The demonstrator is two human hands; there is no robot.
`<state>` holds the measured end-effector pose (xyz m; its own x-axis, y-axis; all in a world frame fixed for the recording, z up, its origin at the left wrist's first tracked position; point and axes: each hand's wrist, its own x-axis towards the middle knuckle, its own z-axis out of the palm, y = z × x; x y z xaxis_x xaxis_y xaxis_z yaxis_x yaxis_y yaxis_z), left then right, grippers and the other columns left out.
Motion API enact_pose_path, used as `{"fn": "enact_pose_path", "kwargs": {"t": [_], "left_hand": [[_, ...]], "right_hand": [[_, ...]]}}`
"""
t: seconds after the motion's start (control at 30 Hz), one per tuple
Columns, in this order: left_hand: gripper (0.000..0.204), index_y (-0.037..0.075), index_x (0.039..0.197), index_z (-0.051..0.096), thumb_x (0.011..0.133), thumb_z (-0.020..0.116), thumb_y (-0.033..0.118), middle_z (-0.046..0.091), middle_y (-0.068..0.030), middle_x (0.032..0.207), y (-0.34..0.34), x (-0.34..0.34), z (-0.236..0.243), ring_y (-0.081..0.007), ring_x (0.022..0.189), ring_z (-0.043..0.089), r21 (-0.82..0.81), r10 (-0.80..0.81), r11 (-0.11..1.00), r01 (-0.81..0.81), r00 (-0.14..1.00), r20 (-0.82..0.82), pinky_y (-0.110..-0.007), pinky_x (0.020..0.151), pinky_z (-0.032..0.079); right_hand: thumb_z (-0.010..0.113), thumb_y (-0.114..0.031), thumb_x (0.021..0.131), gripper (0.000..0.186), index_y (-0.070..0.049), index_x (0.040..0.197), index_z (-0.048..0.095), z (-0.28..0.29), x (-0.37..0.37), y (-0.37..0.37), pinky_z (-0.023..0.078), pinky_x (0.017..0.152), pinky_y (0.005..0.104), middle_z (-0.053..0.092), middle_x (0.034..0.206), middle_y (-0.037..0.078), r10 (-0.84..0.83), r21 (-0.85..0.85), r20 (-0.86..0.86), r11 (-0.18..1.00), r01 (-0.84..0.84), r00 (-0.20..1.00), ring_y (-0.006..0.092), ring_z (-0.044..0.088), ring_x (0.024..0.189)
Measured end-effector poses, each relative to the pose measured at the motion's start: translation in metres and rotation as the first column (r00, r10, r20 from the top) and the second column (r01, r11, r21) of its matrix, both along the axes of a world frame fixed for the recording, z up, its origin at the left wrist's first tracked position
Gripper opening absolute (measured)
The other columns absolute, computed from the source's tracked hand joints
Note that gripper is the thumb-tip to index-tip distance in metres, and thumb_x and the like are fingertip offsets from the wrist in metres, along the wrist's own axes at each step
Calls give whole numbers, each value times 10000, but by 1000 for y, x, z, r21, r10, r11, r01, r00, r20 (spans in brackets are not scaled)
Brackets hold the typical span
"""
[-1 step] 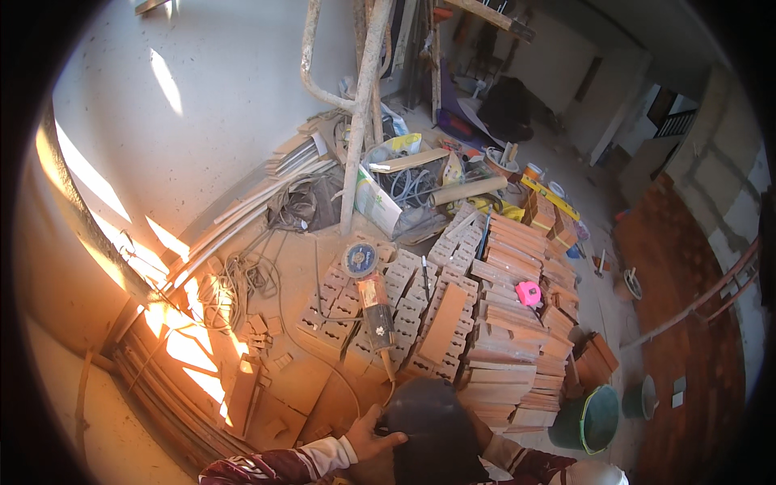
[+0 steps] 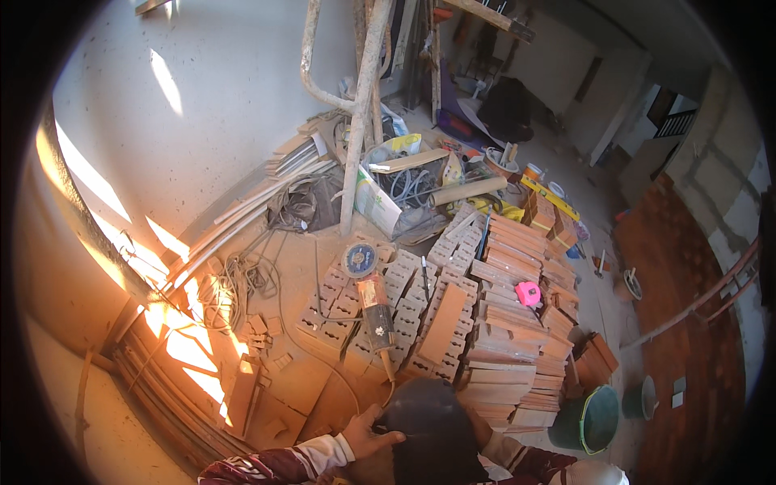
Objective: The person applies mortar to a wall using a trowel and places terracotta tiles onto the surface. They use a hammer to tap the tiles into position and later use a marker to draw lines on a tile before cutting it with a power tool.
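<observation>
At the lower middle is a smooth black rounded thing (image 2: 428, 432), whose kind I cannot make out. My left hand (image 2: 370, 436) is at its left edge, the thumb stretched across toward it and the fingers curled at its side. Most of my right hand (image 2: 480, 428) is hidden behind its right side, fingers included. Just beyond lies an angle grinder (image 2: 375, 311) with a round blue-centred disc, resting on hollow bricks (image 2: 404, 279). Its cord runs back toward my left hand.
Stacked terracotta tiles (image 2: 505, 347) lie to the right, with a pink tape measure (image 2: 528, 293) on top. A green bucket (image 2: 598, 420) stands at the near right. Tangled cables (image 2: 234, 287) lie at left. A metal pole frame (image 2: 361, 121) rises behind, near a yellow level (image 2: 550, 198).
</observation>
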<state>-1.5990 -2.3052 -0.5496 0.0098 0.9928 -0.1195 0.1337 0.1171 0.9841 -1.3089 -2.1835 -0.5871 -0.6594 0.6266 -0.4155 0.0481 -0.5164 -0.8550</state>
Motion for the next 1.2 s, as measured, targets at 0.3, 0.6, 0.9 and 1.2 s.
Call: {"fn": "enact_pose_path", "kwargs": {"t": [0.3,0.6,0.9,1.2], "left_hand": [[215,30,794,486,870,682,77,644,-124,794,81,-117,40,-166,671,606,536,592,668,-517,805,38,-299,602,479],[379,28,1021,574,793,752,274,677,-206,996,73,-342,28,-393,967,644,283,595,670,-686,269,-758,-454,836,505],[438,-7,1007,622,733,790,291,688,-210,979,-6,-374,-147,-347,928,674,-96,294,637,-765,356,-887,-405,838,528],[418,-1,969,665,700,808,285,700,-221,961,-62,-387,-164,-359,932,681,-126,256,600,-790,339,-906,-406,847,539]], "right_hand": [[612,-478,907,571,-6,1225,561,135,-128,12,401,992,409,580,1227,182,134,857,503,49,-513,854,338,563,1125],[667,-394,815,436,-19,1025,591,173,-256,-60,431,832,434,605,951,138,576,786,612,-372,-493,542,323,591,950],[715,-336,770,468,-9,1081,589,77,-329,-44,471,824,467,615,977,160,466,568,811,-487,-663,353,341,595,991],[704,-288,805,445,-14,1131,575,116,-312,-63,462,859,484,629,1051,167,472,508,842,-533,-677,260,370,614,1025]]}}
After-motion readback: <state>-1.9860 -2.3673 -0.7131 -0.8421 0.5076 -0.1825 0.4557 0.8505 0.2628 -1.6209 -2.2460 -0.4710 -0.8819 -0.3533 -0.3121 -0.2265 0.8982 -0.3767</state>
